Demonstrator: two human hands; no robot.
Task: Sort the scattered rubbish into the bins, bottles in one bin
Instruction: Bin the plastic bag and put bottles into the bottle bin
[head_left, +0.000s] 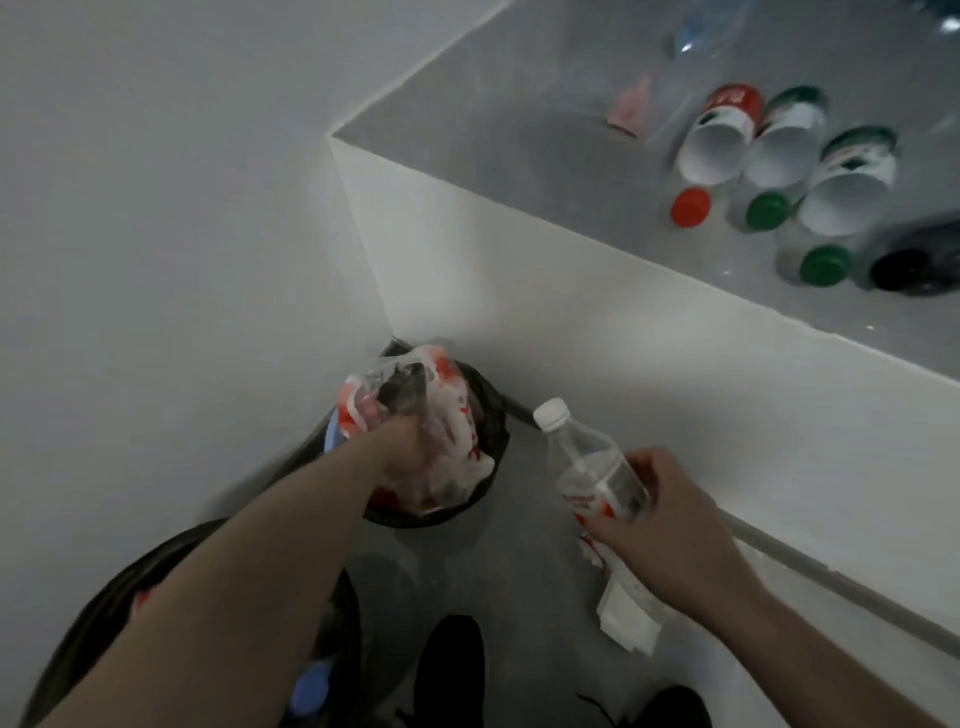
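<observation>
My left hand (410, 447) is closed on a crumpled clear and red-white plastic bag (400, 395), held over a black-lined bin (488, 415) in the corner. My right hand (660, 514) grips a clear plastic bottle (592, 462) with a white cap and red-white label, tilted with its cap toward the bin. White paper scraps (623, 613) hang under that hand. A second black-lined bin (104, 613) sits at the lower left, partly hidden by my left arm, with something blue inside.
A grey counter (519, 130) at the upper right carries several bottles lying on their sides, with red (690, 207), green (767, 210) and black (896, 270) caps, plus a pink scrap (631, 106). White walls close the corner. My dark shoes (449, 670) stand on the grey floor.
</observation>
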